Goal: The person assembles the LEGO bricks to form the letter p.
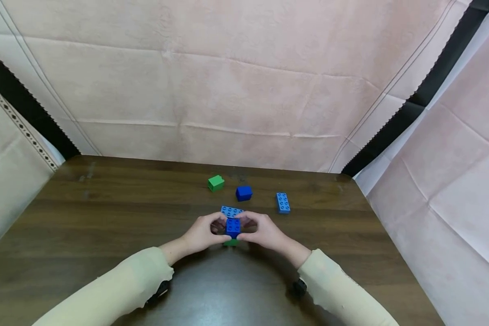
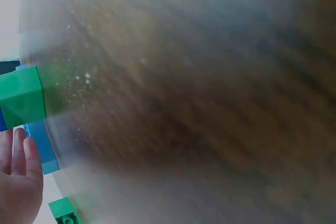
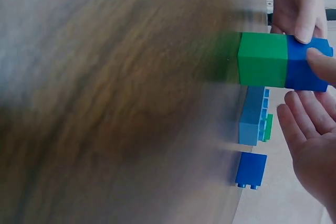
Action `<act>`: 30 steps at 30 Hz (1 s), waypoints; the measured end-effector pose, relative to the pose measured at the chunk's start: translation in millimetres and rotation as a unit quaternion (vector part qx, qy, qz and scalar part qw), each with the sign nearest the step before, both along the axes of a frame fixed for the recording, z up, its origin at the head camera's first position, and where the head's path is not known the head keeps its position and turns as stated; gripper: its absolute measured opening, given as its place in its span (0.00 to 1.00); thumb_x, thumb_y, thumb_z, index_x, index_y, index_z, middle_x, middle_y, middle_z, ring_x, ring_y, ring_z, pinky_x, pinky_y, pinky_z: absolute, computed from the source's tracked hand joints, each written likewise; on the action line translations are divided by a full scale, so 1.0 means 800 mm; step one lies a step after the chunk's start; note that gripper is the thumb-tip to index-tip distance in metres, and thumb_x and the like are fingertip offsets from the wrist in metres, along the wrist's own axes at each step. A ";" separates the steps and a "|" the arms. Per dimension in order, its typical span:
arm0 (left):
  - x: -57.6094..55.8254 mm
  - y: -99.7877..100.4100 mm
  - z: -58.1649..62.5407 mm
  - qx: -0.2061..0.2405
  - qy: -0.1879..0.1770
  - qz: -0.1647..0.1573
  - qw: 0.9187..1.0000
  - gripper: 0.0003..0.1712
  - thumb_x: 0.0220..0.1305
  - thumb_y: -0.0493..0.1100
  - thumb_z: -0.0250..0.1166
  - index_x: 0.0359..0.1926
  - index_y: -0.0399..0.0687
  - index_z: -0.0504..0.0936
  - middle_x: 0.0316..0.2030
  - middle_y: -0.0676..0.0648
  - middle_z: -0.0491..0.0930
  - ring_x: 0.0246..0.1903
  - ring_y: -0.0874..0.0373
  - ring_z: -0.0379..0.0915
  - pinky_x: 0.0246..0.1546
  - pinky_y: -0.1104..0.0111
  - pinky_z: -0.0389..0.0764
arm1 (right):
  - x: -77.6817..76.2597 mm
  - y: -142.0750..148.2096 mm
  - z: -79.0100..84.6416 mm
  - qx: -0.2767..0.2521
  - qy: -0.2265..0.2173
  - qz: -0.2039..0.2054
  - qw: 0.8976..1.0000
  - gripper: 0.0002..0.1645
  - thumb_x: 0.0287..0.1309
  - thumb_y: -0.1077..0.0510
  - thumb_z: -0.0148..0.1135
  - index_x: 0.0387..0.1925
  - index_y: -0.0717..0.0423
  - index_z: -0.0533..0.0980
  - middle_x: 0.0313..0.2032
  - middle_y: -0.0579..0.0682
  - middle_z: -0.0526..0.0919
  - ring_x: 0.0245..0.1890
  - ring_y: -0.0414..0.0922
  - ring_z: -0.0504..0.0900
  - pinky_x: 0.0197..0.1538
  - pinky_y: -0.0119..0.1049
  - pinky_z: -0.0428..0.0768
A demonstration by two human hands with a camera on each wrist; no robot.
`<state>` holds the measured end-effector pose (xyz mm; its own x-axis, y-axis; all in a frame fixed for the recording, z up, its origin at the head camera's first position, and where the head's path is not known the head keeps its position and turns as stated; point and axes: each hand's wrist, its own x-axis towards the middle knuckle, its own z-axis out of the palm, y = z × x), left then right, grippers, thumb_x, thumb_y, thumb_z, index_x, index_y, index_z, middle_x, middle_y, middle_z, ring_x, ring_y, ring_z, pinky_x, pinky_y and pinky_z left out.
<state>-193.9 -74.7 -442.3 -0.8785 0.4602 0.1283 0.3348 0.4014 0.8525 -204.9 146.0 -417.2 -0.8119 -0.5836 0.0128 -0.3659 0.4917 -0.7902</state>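
A dark blue brick [image 1: 233,227] sits on top of a green brick [image 1: 230,243], which stands on the table; in the right wrist view the blue brick [image 3: 307,66] meets the green one [image 3: 262,60] face to face. My left hand [image 1: 201,232] pinches the blue brick from the left, thumb in front and fingers behind. From the right, my right hand [image 1: 266,232] pinches the same brick likewise. Just behind this stack lies a long light blue brick [image 1: 231,211], partly hidden by the hands. The left wrist view shows the green brick [image 2: 22,98] beside the left fingers.
Farther back on the wooden table [image 1: 118,203] lie a green brick [image 1: 216,183] and a dark blue brick [image 1: 243,193], both on their sides. Another long light blue brick [image 1: 283,203] rests to the right, studs up. A pale fabric wall [image 1: 212,99] rises behind the table's back edge.
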 end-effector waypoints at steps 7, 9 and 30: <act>0.001 -0.002 0.001 -0.004 -0.008 0.008 1.000 0.18 0.52 0.44 0.71 0.42 0.46 0.75 0.39 0.48 0.80 0.38 0.58 0.76 0.43 0.66 0.80 | -0.011 0.005 0.000 0.000 0.009 -0.051 0.999 0.24 0.54 0.64 0.64 0.54 0.59 0.72 0.49 0.56 0.81 0.48 0.52 0.79 0.53 0.46 0.78; 0.001 -0.001 0.002 -0.007 -0.013 0.010 1.000 0.18 0.52 0.44 0.71 0.42 0.46 0.75 0.39 0.48 0.80 0.38 0.59 0.75 0.43 0.66 0.80 | -0.017 0.004 -0.004 0.001 0.012 -0.083 0.996 0.23 0.54 0.63 0.65 0.52 0.59 0.73 0.48 0.56 0.81 0.48 0.51 0.79 0.53 0.46 0.78; -0.001 0.001 0.000 -0.005 -0.022 0.002 1.000 0.18 0.53 0.44 0.70 0.43 0.46 0.75 0.41 0.48 0.81 0.39 0.58 0.76 0.44 0.66 0.80 | -0.054 -0.025 -0.028 0.056 0.016 -0.122 0.991 0.24 0.53 0.63 0.66 0.53 0.59 0.74 0.51 0.57 0.78 0.51 0.52 0.76 0.55 0.46 0.76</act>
<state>-194.7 -74.3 -442.3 -0.8850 0.4579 0.0843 0.2947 0.4108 0.8628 -247.8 126.0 -439.7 -0.9294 -0.3688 -0.0132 -0.2489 0.6529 -0.7153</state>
